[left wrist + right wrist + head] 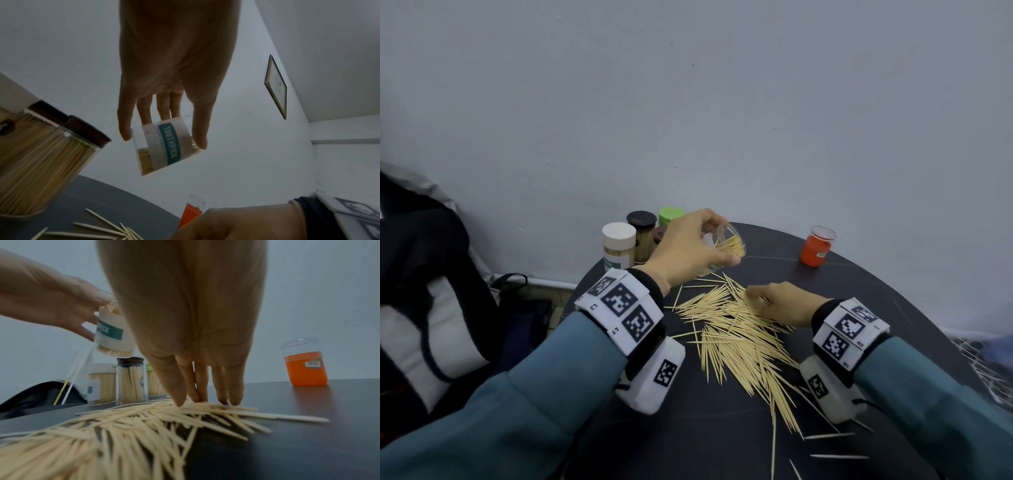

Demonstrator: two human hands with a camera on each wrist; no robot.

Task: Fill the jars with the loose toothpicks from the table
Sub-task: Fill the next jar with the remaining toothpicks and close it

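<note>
A heap of loose toothpicks (pixel 736 335) (pixel 123 426) lies spread on the dark round table (pixel 705 438). My left hand (pixel 719 240) (pixel 162 128) grips a clear jar (pixel 727 245) (pixel 164 146) with a teal TOOTHPICK label. The jar is lidless, partly filled, and tilted in the air above the pile's far edge. My right hand (pixel 760 298) (pixel 189 400) points down onto the heap. Its thumb and first fingers come together on a few toothpicks at the far side, and the other fingertips touch the pile.
Filled jars stand at the table's back left: a white-lidded one (pixel 618 245), a dark-lidded one (pixel 642 233) and a green-lidded one (pixel 671 216). An orange jar (pixel 816 248) (pixel 304 368) stands at the back right. A dark bag (pixel 431 291) sits left of the table.
</note>
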